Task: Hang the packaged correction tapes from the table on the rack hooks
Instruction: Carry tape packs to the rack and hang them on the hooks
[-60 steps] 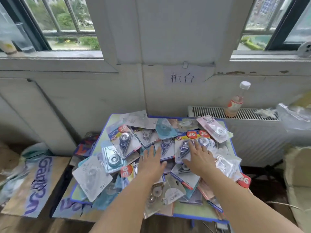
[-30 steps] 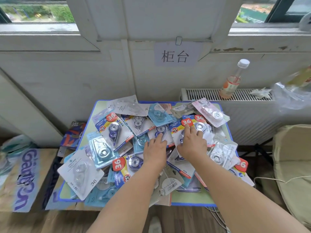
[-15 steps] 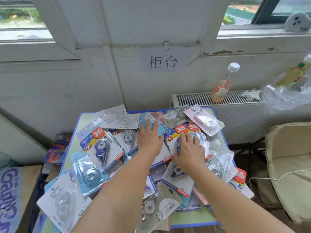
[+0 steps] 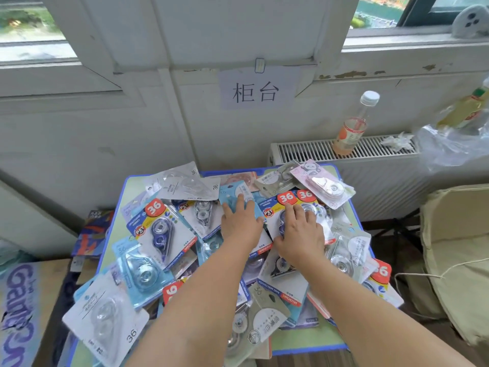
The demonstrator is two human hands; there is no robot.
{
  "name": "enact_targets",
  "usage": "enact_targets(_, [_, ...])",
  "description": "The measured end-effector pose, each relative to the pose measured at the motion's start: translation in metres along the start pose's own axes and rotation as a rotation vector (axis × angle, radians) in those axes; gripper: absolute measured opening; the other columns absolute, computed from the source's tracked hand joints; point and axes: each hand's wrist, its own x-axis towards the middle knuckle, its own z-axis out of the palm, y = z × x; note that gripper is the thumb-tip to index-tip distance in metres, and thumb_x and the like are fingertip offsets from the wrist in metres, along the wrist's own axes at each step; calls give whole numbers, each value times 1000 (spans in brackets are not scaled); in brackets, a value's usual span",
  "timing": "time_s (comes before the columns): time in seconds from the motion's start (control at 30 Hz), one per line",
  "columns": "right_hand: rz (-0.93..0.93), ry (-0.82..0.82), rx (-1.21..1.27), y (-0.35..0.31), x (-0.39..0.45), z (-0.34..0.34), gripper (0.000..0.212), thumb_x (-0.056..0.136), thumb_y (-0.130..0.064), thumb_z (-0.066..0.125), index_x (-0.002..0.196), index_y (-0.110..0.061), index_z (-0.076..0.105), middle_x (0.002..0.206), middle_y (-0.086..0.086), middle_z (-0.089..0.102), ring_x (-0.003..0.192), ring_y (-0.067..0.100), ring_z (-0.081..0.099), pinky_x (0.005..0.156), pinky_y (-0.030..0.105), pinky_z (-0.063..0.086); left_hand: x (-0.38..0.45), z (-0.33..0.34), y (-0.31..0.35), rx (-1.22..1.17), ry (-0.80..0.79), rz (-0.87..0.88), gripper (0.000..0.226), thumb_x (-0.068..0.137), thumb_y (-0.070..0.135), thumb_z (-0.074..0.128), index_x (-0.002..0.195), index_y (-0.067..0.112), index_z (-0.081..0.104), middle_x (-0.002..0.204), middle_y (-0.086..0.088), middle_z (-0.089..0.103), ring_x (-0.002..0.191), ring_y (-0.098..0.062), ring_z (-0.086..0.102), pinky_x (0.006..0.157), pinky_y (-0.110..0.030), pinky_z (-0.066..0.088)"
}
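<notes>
Hands, left [image 4: 242,221] and right [image 4: 297,234], lie flat, fingers apart, on packets [image 4: 161,229] overhanging the table [image 4: 127,186] edges.

Heaped over the whole small blue-rimmed green table [image 4: 122,207], spilling past its left and near edges: a pile of carded, blister-packed correction tapes [image 4: 161,234]. Flat on the middle of the pile, side by side, the bare left hand [image 4: 242,223] and bare right hand [image 4: 299,234], fingers toward the far edge. Behind the table's far right corner, a white ribbed radiator [image 4: 304,152]; upright on it, a clear plastic bottle with white cap [image 4: 353,128]. On the wall behind the far edge, a white paper sign [image 4: 258,88]. Left of the table, on the floor, a printed cardboard box [image 4: 23,308].
</notes>
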Motion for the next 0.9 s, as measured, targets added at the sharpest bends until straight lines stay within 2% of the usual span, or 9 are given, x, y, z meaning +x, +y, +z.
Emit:
enact_targets(0.1, [9, 9, 9, 0, -6, -2, 77, 90, -36, 49, 153, -16, 11, 158, 6, 19, 142, 31, 19, 109, 43, 33, -24, 10, 3, -15, 52, 11, 55, 102, 39, 39, 152, 22, 22, 163, -1, 4, 146, -40, 4, 117, -49, 21])
enact_targets(0.23, [11, 25, 23, 4, -16, -1, 79, 89, -36, 50, 153, -14, 10, 157, 5, 19, 140, 31, 23, 106, 42, 35, -56, 26, 6, -17, 96, 21, 50, 103, 35, 39, 149, 22, 26, 162, 0, 8, 147, -36, 6, 111, -48, 30])
enact_targets(0.33, [-4, 24, 11, 5, -23, 1, 81, 90, -35, 51, 154, -14, 6, 158, 6, 16, 142, 32, 20, 108, 41, 34, -68, 32, 3, -16, 111, 53, 56, 101, 34, 44, 151, 24, 21, 160, 0, 11, 145, -34, 7, 110, -44, 36])
enact_targets(0.43, [8, 9, 20, 7, -24, 3, 82, 92, -35, 50, 154, -13, 1, 160, 7, 10, 144, 34, 15, 112, 41, 29, -67, 33, 1, -21, 92, 33, 65, 99, 35, 50, 154, 27, 16, 162, -5, -4, 146, -39, -4, 117, -46, 27])
enact_targets(0.5, [9, 9, 24, 9, -24, 3, 82, 93, -36, 51, 155, -13, 1, 161, 7, 9, 143, 34, 17, 111, 41, 30, -65, 31, 1, -67, 70, 7, 67, 97, 34, 56, 153, 30, 20, 161, -3, -18, 146, -42, -11, 118, -50, 24])
enact_targets(0.67, [3, 28, 38, 13, -25, 1, 81, 93, -37, 51, 154, -12, 5, 160, 7, 10, 140, 31, 23, 108, 40, 33, -71, 28, 4, -151, 99, -14, 61, 95, 31, 61, 147, 28, 30, 161, -2, -15, 146, -37, 8, 108, -45, 36])
enact_targets(0.9, [-31, 67, 30, 20, -39, -6, 80, 93, -37, 51, 154, -13, 5, 160, 7, 13, 137, 30, 27, 105, 38, 35, -95, 27, 4, -161, 149, -53, 60, 96, 34, 59, 147, 28, 29, 161, -2, -14, 145, -34, 14, 106, -42, 39])
